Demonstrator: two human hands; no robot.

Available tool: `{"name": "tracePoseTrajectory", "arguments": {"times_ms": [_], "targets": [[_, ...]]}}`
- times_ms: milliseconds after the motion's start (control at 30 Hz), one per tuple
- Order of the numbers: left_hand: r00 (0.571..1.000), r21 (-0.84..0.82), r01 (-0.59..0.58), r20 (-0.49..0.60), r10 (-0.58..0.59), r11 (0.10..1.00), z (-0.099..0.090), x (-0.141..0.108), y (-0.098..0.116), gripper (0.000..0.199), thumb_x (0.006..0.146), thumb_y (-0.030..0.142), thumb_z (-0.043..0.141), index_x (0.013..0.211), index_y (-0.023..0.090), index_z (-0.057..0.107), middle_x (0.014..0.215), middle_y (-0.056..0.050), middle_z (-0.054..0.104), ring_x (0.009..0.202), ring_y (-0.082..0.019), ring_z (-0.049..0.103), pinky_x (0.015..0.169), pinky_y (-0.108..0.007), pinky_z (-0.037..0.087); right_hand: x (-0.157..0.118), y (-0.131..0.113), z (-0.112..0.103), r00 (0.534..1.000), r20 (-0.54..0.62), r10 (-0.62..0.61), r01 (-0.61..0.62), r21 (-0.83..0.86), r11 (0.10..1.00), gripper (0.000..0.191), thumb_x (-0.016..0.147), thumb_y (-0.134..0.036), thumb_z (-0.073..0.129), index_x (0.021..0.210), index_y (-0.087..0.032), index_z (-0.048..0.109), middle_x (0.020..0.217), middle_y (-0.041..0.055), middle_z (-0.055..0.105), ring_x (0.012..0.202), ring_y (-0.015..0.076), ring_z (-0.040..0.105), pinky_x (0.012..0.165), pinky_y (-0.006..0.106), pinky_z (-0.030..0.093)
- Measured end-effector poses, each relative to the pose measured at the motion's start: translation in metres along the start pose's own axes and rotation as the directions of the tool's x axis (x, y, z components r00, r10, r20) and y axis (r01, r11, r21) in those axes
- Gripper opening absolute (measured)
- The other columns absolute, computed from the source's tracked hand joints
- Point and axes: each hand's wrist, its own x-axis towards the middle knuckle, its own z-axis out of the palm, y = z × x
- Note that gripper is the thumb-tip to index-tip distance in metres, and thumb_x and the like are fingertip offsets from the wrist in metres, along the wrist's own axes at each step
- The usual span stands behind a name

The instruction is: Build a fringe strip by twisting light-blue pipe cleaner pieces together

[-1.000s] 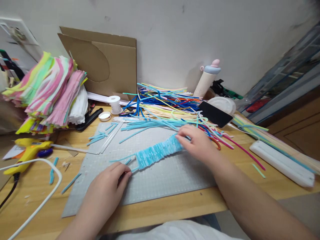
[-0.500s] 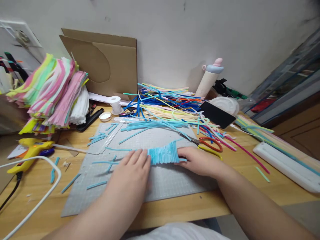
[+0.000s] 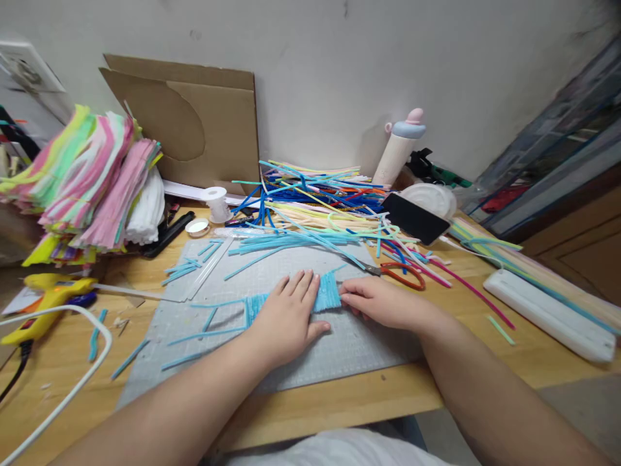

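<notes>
A light-blue panel of tightly packed pipe cleaners [image 3: 328, 291] lies flat on the grey cutting mat [image 3: 349, 343]. My left hand [image 3: 291, 314] rests palm down across its middle, fingers stretched out and thumb apart, hiding much of it. Long blue stems stick out from the panel's left end. At the right end, my right hand [image 3: 371, 301] has its fingers bent together by the edge; whether a stem is pinched there is hidden. Scissors [image 3: 402, 275] with an orange handle lie just beyond my right hand.
Loose pipe cleaners [image 3: 310, 200] in many colours are heaped behind the mat. A yellow glue gun [image 3: 48, 301] with a white cable lies left, below bundled pipe cleaners [image 3: 97, 181]. A phone [image 3: 416, 219], a bottle [image 3: 398, 152] and a white power strip [image 3: 548, 314] stand or lie right.
My left hand has moved right from the panel's left end onto its middle and spread flat. The left end now shows. My right hand stays by the right edge.
</notes>
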Motion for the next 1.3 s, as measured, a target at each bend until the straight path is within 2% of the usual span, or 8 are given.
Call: {"name": "tracePoseTrajectory", "arguments": {"times_ms": [167, 367, 700, 800, 967, 1100, 1200, 1300], "targets": [[0.99, -0.027, 0.144, 0.008, -0.143, 0.989, -0.004, 0.012, 0.014, 0.089, 0.077, 0.064, 0.051, 0.142, 0.008, 0.028, 0.149, -0.02, 0.026, 0.138, -0.034, 0.022, 0.111, -0.052, 0.02, 0.003, -0.001, 0.002, 1.0, 0.028, -0.008, 0.009, -0.04, 0.999, 0.021, 0.084, -0.024, 0.043, 0.065, -0.019, 0.052, 0.068, -0.001, 0.059, 0.066, 0.014, 0.053, 0.059, 0.024, 0.035], [0.989, -0.263, -0.069, -0.141, 0.032, 0.962, 0.0, 0.029, 0.007, 0.061, 0.079, 0.038, 0.061, 0.133, 0.015, 0.042, 0.135, -0.011, 0.049, 0.124, -0.024, 0.045, 0.104, -0.036, 0.037, 0.004, 0.003, 0.004, 0.999, -0.044, 0.006, -0.008, -0.044, 0.999, 0.014, 0.083, -0.025, 0.044, 0.072, -0.019, 0.05, 0.07, -0.0017, 0.057, 0.065, 0.0136, 0.05, 0.057, 0.024, 0.034], [0.979, -0.29, -0.041, -0.204, -0.019, 0.956, 0.006, 0.03, 0.008, 0.049, 0.077, 0.037, 0.064, 0.12, 0.017, 0.052, 0.12, -0.011, 0.056, 0.113, -0.026, 0.05, 0.098, -0.039, 0.042, 0.004, 0.003, 0.003, 1.0, -0.024, -0.004, 0.001, -0.099, 0.995, 0.008, 0.08, -0.02, 0.05, 0.075, -0.018, 0.056, 0.069, -0.0014, 0.058, 0.063, 0.0127, 0.05, 0.056, 0.023, 0.033], [0.979, -0.294, -0.023, -0.202, -0.039, 0.955, 0.005, 0.031, 0.011, 0.055, 0.076, 0.039, 0.066, 0.123, 0.015, 0.05, 0.123, -0.012, 0.054, 0.115, -0.026, 0.049, 0.1, -0.039, 0.041, 0.006, 0.004, 0.005, 0.999, -0.035, -0.008, 0.005, -0.101, 0.995, 0.008, 0.079, -0.019, 0.05, 0.072, -0.018, 0.055, 0.068, -0.0015, 0.057, 0.062, 0.0124, 0.049, 0.055, 0.023, 0.033], [0.98, -0.286, -0.017, -0.193, -0.04, 0.958, -0.016, 0.012, -0.004, 0.09, 0.063, 0.051, 0.074, 0.136, 0.012, 0.038, 0.138, -0.018, 0.042, 0.128, -0.031, 0.038, 0.107, -0.043, 0.033, 0.005, 0.006, 0.004, 0.998, -0.053, -0.041, 0.036, -0.1, 0.994, 0.009, 0.08, -0.019, 0.051, 0.071, -0.019, 0.054, 0.067, -0.0018, 0.058, 0.062, 0.0126, 0.051, 0.056, 0.023, 0.034], [0.986, -0.177, 0.091, -0.121, -0.113, 0.98, -0.033, -0.022, -0.031, 0.079, 0.066, 0.042, 0.074, 0.134, 0.02, 0.041, 0.135, -0.014, 0.046, 0.124, -0.031, 0.041, 0.103, -0.047, 0.035, 0.004, 0.001, 0.0, 0.965, -0.26, -0.023, -0.001, -0.093, 0.996, 0.013, 0.086, -0.028, 0.049, 0.08, -0.02, 0.057, 0.069, -0.0007, 0.06, 0.062, 0.0138, 0.053, 0.056, 0.025, 0.037], [0.982, -0.167, 0.11, -0.133, -0.133, 0.98, -0.033, -0.04, -0.043, 0.065, 0.073, 0.04, 0.068, 0.131, 0.02, 0.046, 0.13, -0.012, 0.05, 0.119, -0.029, 0.046, 0.1, -0.046, 0.038, 0.006, -0.011, 0.004, 0.88, -0.438, -0.185, 0.13, -0.152, 0.98, 0.019, 0.087, -0.034, 0.053, 0.097, -0.02, 0.06, 0.089, 0.0046, 0.064, 0.081, 0.0177, 0.058, 0.072, 0.031, 0.044], [0.983, -0.188, 0.087, -0.141, -0.115, 0.978, -0.027, -0.043, -0.045, 0.055, 0.078, 0.038, 0.063, 0.127, 0.019, 0.05, 0.128, -0.011, 0.052, 0.117, -0.027, 0.047, 0.101, -0.044, 0.038, 0.011, -0.021, 0.016, 0.846, -0.372, -0.383, 0.278, -0.304, 0.911, 0.044, 0.081, -0.041, 0.062, 0.119, -0.02, 0.055, 0.123, 0.0105, 0.056, 0.115, 0.0243, 0.049, 0.101, 0.042, 0.033]]}}
